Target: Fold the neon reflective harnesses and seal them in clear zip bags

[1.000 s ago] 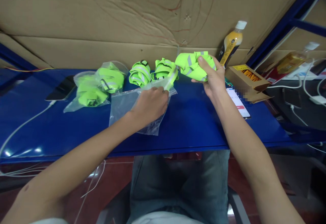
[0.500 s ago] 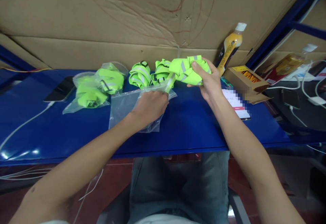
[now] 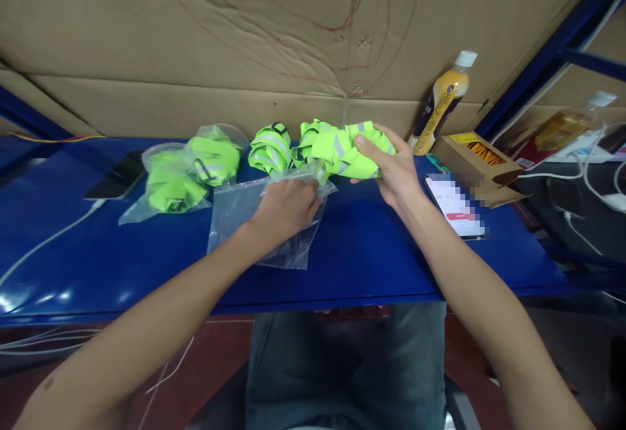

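Observation:
A rolled bundle of neon-yellow reflective strap [image 3: 349, 149] is gripped in my right hand [image 3: 395, 162], thumb on top. Its left end is at the mouth of a clear plastic bag [image 3: 237, 211]. My left hand [image 3: 288, 207] is closed on the upper edge of that bag, which lies on the blue table; its fingertips are partly hidden. Just behind, a loose rolled strap bundle [image 3: 270, 148] rests on the table, and another [image 3: 306, 135] is partly covered by the held one. Two strap bundles in clear bags [image 3: 176, 185] [image 3: 215, 156] lie to the left.
A dark phone [image 3: 117, 175] with a white cable lies at the left of the blue table [image 3: 372, 254]. On the right are a lit phone [image 3: 452, 205], an open cardboard box [image 3: 476, 162] and a yellow drink bottle [image 3: 440, 104]. A cardboard wall [image 3: 195, 45] stands behind.
My right hand has moved the strap bundle slightly left and down, towards the bag's mouth. The left hand still grips the bag. The whole view has shifted a little.

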Motion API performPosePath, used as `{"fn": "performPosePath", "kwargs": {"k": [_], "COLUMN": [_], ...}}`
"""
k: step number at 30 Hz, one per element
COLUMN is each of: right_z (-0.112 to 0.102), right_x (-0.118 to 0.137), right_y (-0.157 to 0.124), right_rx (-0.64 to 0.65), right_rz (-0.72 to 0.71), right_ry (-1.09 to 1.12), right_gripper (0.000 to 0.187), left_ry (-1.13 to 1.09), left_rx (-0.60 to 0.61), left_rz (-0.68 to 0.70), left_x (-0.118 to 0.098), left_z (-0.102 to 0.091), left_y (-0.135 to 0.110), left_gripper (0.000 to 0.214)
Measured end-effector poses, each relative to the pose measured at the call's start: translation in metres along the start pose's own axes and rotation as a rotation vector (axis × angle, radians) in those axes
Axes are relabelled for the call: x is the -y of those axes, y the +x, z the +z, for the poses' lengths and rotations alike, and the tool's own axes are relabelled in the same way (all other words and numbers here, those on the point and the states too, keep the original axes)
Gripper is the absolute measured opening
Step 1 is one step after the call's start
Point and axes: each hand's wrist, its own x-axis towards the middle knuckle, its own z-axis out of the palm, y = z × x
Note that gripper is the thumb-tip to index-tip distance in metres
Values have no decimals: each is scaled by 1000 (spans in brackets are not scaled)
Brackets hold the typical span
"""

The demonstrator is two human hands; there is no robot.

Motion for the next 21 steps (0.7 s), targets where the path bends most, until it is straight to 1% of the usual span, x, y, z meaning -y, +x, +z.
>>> {"fn": "performPosePath", "kwargs": {"k": [2, 6, 8, 10, 11, 13, 15, 16, 18, 19, 21], "right_z": [0, -2, -3, -3, -3, -4, -5, -6, -8, -8, -7], "right_x": [0, -1, -1, 0, 2, 8, 18, 24, 36, 41, 48], "right_y": [0, 2, 2, 2, 1, 0, -4, -6, -12, -15, -24], "right_rx": [5, -6, 0, 13, 19, 37, 78, 107, 176, 212, 275], "right_rz": [-5, -19, -29, -35, -35, -43, -77, -102, -158, -187, -246], "right_ry": [-6, -11, -24, -32, -25, 4, 19, 18, 15, 15, 19], "right_gripper": [86, 86, 84, 81, 79, 75, 72, 71, 70, 71, 73], "left_ry": [-9, -5, -40, -118, -169, -286, -404, -454, -543, -573, -628], "left_rx": [-22, -34, -101, -254, -369, -646, -912, -1016, -1156, -1197, -1242], "left_rz": [10, 54, 55, 11, -20, -61, -74, -81, -95, -96, -79], "left_x": [2, 3, 4, 8, 12, 23, 38, 44, 54, 55, 49], "left_z": [1, 8, 12, 14, 14, 8, -2, -8, -21, -26, -33], "left_y": [0, 0, 1, 1, 1, 0, -2, -3, -6, -9, -14], "left_gripper": [36, 29, 23, 18, 16, 14, 17, 20, 26, 28, 27]}}
